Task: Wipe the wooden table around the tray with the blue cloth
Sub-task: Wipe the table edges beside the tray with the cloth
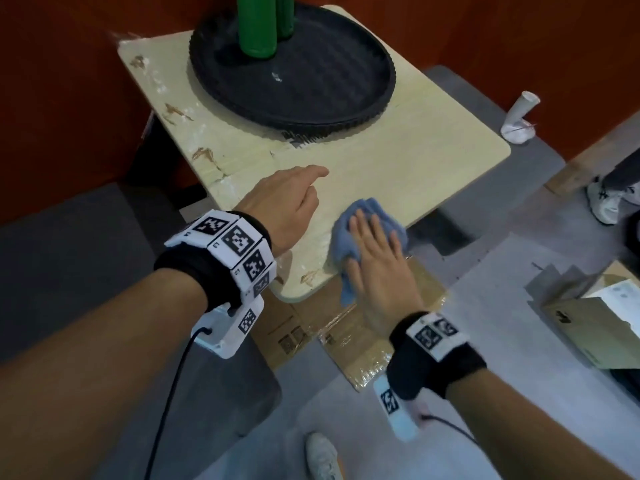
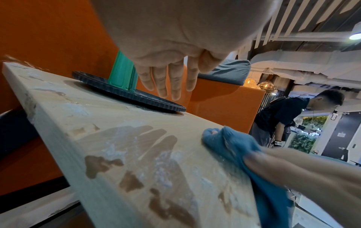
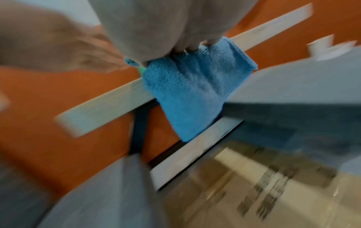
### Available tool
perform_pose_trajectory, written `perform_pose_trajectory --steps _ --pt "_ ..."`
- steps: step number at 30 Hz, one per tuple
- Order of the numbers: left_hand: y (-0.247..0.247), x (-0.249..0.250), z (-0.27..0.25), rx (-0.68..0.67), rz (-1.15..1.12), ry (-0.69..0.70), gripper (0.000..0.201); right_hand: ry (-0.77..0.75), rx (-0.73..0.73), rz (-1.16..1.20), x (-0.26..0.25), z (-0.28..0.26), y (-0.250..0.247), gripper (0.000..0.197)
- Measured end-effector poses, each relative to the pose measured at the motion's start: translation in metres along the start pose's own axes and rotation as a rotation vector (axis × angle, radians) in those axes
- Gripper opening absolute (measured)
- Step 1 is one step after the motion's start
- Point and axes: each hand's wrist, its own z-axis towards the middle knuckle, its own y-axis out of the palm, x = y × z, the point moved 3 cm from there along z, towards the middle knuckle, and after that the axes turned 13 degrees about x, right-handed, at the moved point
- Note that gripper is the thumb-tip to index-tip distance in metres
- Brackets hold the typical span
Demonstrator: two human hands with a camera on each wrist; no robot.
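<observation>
A pale wooden table [image 1: 415, 161] with brown and white smears along its left and near edges bears a round black tray [image 1: 346, 88] at the back. My right hand [image 1: 375, 251] lies flat with straight fingers on the blue cloth [image 1: 346, 237], pressing it onto the table's near edge; one corner of the blue cloth [image 3: 187, 86] hangs over the edge. My left hand [image 1: 291, 199] hovers just above the table [image 2: 136, 138] to the cloth's left, holding nothing, its fingers [image 2: 168, 80] straight and pointing toward the tray [image 2: 136, 94]. The cloth [image 2: 230, 143] shows under my right fingers.
Two green bottles [image 1: 263, 26] stand on the tray. Orange upholstery surrounds the table. A crumpled white cup [image 1: 519, 116] lies on the grey seat at right. Flattened cardboard [image 1: 363, 334] and a box [image 1: 595, 327] lie on the floor. Another person [image 2: 283, 117] stands beyond.
</observation>
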Motion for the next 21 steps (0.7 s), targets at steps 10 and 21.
perform_pose_trajectory --steps 10,21 --pt "-0.001 0.0 -0.002 -0.013 -0.012 0.003 0.044 0.032 0.056 -0.091 0.015 0.006 -0.002 0.058" --pt "-0.008 -0.005 -0.008 -0.006 -0.02 0.0 0.047 -0.054 0.003 -0.13 0.002 -0.012 0.001 0.057"
